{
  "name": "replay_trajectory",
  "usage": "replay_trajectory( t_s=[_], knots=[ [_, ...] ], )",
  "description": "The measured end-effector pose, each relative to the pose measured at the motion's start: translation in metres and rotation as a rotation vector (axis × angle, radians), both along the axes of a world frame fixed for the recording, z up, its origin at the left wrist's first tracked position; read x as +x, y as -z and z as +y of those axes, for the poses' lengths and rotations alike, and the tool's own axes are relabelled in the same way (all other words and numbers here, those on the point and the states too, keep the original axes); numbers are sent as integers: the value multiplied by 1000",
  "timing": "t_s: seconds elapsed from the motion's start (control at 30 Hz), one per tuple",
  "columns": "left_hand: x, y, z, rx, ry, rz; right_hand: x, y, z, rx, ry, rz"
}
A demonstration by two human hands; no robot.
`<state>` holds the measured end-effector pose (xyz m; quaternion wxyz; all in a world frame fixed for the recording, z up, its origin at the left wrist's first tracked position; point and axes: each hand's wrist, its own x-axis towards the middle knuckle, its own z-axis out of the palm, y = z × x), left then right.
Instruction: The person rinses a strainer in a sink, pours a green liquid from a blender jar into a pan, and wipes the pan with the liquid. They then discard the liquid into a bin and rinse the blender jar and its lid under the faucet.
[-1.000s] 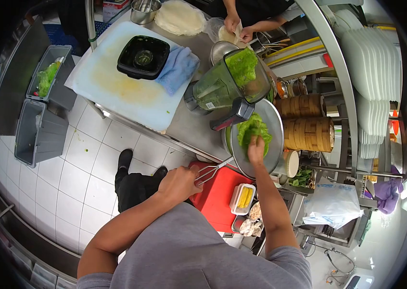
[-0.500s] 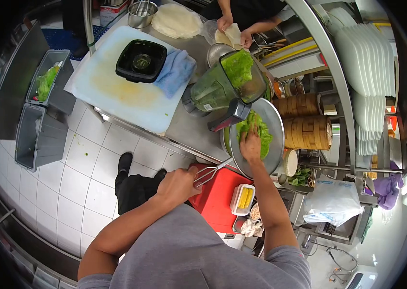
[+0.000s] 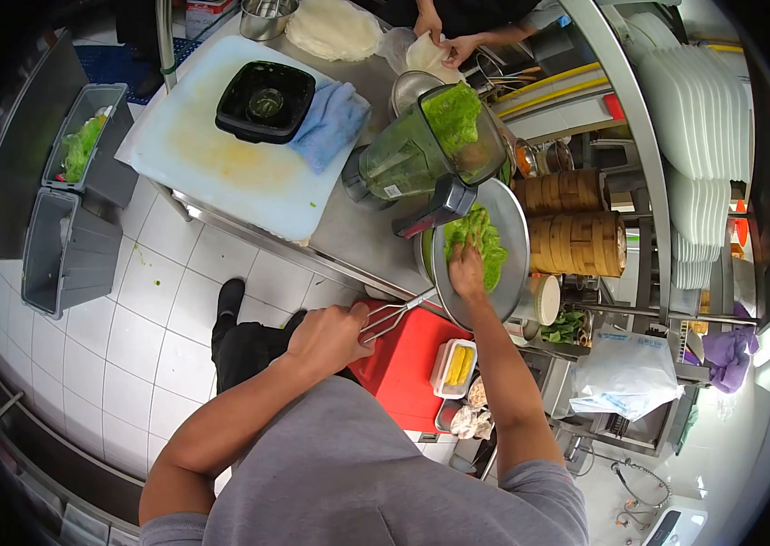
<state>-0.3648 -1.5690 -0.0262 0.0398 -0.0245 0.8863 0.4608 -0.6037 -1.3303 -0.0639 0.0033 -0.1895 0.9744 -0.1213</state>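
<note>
Hands are well apart: the left hand (image 3: 323, 341) is wrapped round a wire handle (image 3: 420, 298), and the right hand (image 3: 467, 273) rests on lettuce (image 3: 491, 246) in a round pan (image 3: 511, 218). Ahead of them spreads a steel table (image 3: 358, 241), with a white board (image 3: 180, 136) on its left part. On the bare steel beside the board is a blender jug (image 3: 399, 164), a leaf (image 3: 453, 118) showing at its mouth. The pan lies right of the jug, at the near edge of the table, forward and right of the left hand. Lettuce is heaped under and around the right fingers, well away from the left. From the pan's near side, the handle runs back to the left hand, over a red surface (image 3: 394, 364).

The left arm is bent, elbow out to the side, forearm angled inward and the back of the hand up. The right arm reaches almost straight forward across the pan's near rim, palm down; whether its fingers grip the lettuce, I cannot tell.
</note>
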Motion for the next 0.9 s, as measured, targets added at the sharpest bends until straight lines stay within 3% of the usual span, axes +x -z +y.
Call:
replay_trajectory(
  t_s=[0.13, 0.33, 0.43, 0.53, 0.7, 0.8, 0.83, 0.9],
  knots=[
    [-2, -4, -5, 31, -4, 29, 2, 8, 5, 60, 42, 25],
    [-5, -2, -5, 41, 13, -15, -22, 39, 34, 361, 0, -87],
    [-5, -2, -4, 56, 10, -63, -25, 26, 33, 241, 7, -178],
    [-4, -1, -4, 54, -1, -57, -21, -44, 6, 112, -104, -128],
    [-5, -3, -5, 53, 2, -78, -16, -116, -13, -88, -78, 298],
    [-8, -8, -3, 96, -6, -68, -15, -104, -3, -2, 180, 464],
    [-9, -8, -1, 91, -17, -71, -10, -89, -13, -198, 100, 563],
    [-11, -7, 2, 76, -24, -79, -15, -70, 5, 3, -113, 361]
  ],
)
